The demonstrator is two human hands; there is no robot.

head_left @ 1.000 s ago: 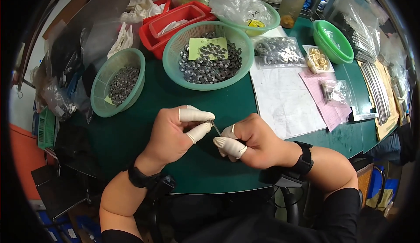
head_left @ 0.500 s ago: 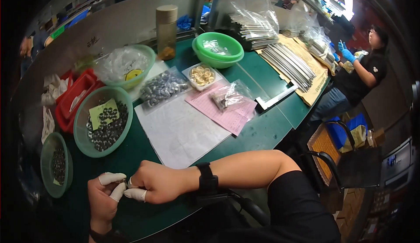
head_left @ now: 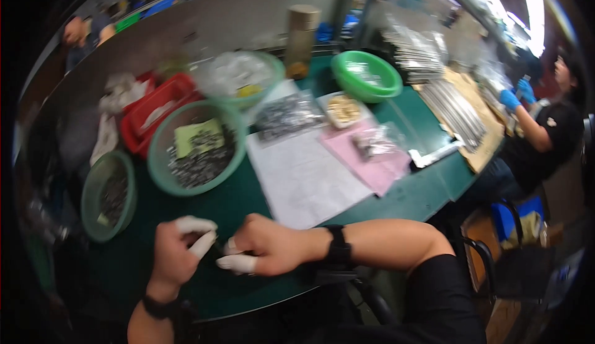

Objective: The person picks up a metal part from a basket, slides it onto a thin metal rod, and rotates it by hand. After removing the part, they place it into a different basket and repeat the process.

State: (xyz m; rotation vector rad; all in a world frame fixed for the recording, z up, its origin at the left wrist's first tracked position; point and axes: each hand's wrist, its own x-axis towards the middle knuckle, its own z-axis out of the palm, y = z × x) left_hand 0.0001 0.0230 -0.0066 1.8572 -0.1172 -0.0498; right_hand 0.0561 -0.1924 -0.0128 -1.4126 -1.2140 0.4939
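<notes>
My left hand (head_left: 175, 252) is closed in a pinch above the green table, white covers on its thumb and forefinger. Close beside it, my right hand (head_left: 271, 245) also pinches, with similar white covers on its fingertips. Something small and dark shows blurred between the fingertips, too small to name. A pale green bowl (head_left: 158, 165) full of small dark shiny pieces stands beyond my left hand, a yellow-green slip lying in it. Farther left is a smaller green bowl (head_left: 88, 204) with more such pieces.
White paper (head_left: 310, 189) and a pink sheet (head_left: 387, 180) lie on the table (head_left: 427, 189). Behind are a bag of dark pieces (head_left: 288, 118), gold pieces (head_left: 344, 108), green bowls (head_left: 396, 83), a bottle (head_left: 302, 31), red trays (head_left: 133, 130) and metal rods (head_left: 455, 111). A blue-gloved person (head_left: 545, 124) is at right.
The view has swung left, so the table and its things appear farther right. My hands have drawn slightly apart, both still pinching.
</notes>
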